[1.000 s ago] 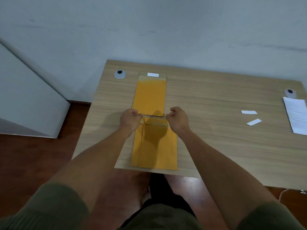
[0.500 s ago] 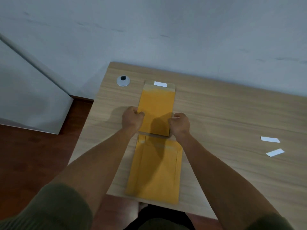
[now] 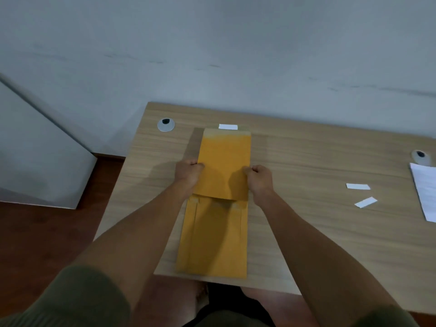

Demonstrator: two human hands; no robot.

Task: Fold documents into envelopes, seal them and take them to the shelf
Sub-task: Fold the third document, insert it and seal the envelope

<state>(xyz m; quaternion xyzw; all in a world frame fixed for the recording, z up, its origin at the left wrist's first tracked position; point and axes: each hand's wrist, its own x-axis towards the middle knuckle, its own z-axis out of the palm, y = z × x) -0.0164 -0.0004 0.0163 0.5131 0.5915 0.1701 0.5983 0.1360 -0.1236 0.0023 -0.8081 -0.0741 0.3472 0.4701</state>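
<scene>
Both hands are now sliding the upper envelope toward the person vs. 0.5 s ago, its near edge overlapping the lower envelope. L hand is pinching its left edge, fingers curled; R hand is gripping the right edge likewise. Progress, judged: envelopes are being gathered; carrying to shelf is remaining; sealing can't be told. Surface, L to R: wooden desk is carrying a grommet, a white strip, two strips, paper sheets. Grey wall behind; reddish floor at left.
</scene>
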